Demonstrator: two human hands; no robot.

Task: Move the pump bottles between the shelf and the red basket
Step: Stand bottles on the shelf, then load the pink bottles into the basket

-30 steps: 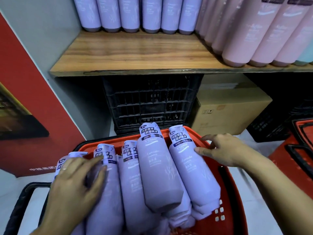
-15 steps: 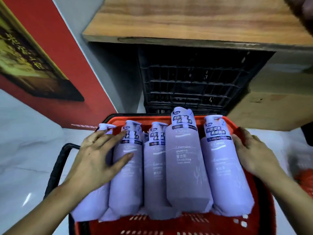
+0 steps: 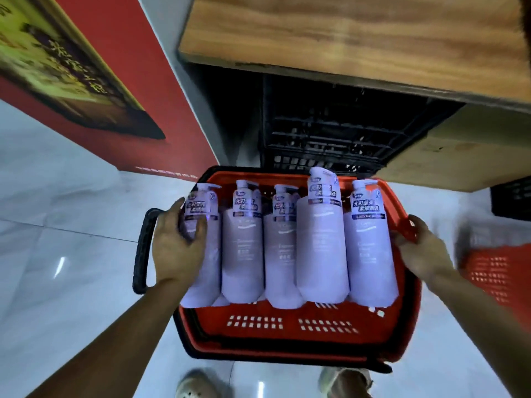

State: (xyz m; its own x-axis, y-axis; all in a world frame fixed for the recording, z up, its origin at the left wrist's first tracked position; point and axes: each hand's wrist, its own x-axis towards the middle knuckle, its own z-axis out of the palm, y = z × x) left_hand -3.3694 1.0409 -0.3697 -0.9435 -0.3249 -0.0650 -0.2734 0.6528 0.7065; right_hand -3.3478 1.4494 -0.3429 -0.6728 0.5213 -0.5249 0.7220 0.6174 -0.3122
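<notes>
Several lilac pump bottles lie side by side, pumps pointing away from me, in the red basket (image 3: 290, 331) on the floor. My left hand (image 3: 175, 248) grips the leftmost pump bottle (image 3: 205, 271) at its shoulder, thumb across the front and fingers round its left side. My right hand (image 3: 422, 251) is at the basket's right rim, beside the rightmost pump bottle (image 3: 369, 254). Its thumb is inside and its fingers over the rim, though it is blurred. The wooden shelf (image 3: 344, 38) juts out above, and no bottles on it are in view.
A black crate (image 3: 330, 133) and a cardboard box (image 3: 448, 156) sit under the shelf behind the basket. A second red basket (image 3: 494, 271) stands at the right, a red wall panel (image 3: 115, 81) at the left. The basket's black handle (image 3: 142, 248) hangs left. My shoes (image 3: 198, 383) show below.
The view has tilted down, away from the shelf's bottles. My left hand went from lying flat on the left bottles to gripping the leftmost one. My right hand shifted from the rightmost bottle to the rim.
</notes>
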